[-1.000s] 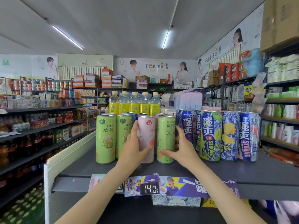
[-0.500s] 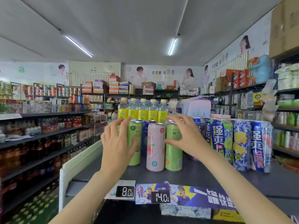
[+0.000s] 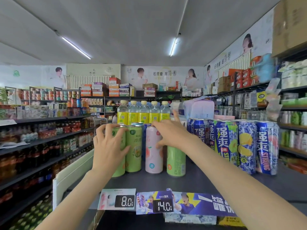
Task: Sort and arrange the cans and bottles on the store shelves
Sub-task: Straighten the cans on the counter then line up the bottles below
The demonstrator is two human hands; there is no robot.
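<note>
Tall drink cans stand in a row on the dark shelf top (image 3: 199, 181). My left hand (image 3: 108, 146) grips the leftmost green can (image 3: 118, 168), fingers curled over its upper part and thumb beside the second green can (image 3: 133, 151). My right hand (image 3: 171, 135) pinches the pink can (image 3: 153, 161) near its top, fingers over the rim and thumb on its side. A third green can (image 3: 176, 161) stands just right of the pink one, partly behind my right wrist. Blue can tops (image 3: 137, 124) show behind the row.
Several blue RIO cans (image 3: 245, 146) stand in a row at the right. Yellow-labelled bottles (image 3: 143, 113) line the back of the shelf. Price tags 8.0 (image 3: 126, 200) and 14.0 (image 3: 163, 205) hang on the front edge. An aisle and stocked shelves (image 3: 41, 138) lie to the left.
My left hand left the pink can, lifted open and now grips the leftmost green can. My right hand left the right green can and now pinches the pink can near its top.
</note>
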